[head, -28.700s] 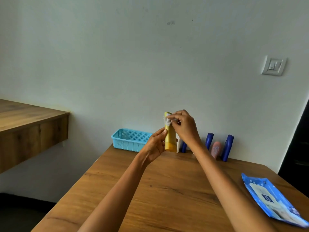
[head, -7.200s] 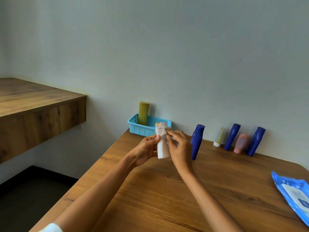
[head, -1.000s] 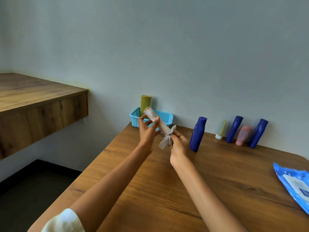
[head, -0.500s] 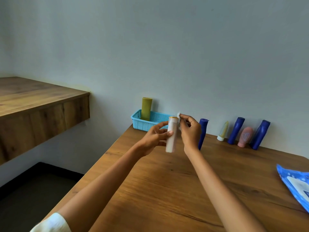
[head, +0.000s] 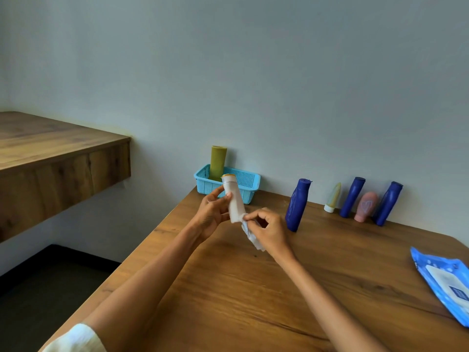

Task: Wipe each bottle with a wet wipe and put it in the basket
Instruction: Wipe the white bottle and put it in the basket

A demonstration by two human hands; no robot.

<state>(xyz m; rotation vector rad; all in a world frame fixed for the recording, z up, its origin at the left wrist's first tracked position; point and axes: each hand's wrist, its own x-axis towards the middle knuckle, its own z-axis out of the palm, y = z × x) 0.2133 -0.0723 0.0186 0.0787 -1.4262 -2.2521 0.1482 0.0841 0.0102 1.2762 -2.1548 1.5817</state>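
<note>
White bottle [head: 234, 200] with an orange-rimmed top is being held above the wooden counter [head: 291, 288], tilted a little with its top leaning left, in front of the basket. The left hand [head: 213, 215] is gripping it around the middle, thumb and fingers curled about its side. The right hand [head: 266, 231] is pinching a crumpled white wipe [head: 251, 235] against the bottle's lower end (part of the wipe is hanging down below the fingers). A light blue basket [head: 250, 180] is sitting at the counter's far left corner by the wall, with an olive-yellow bottle [head: 217, 162] standing upright inside it. Further right, a large blue bottle [head: 296, 205] is standing near the right hand, and beyond it a small pale tube [head: 333, 198], a blue bottle [head: 352, 196], a pink bottle [head: 366, 206] and another blue bottle [head: 388, 203] are leaning along the wall. A blue wipe packet [head: 446, 283] is lying flat at the counter's right edge.
</note>
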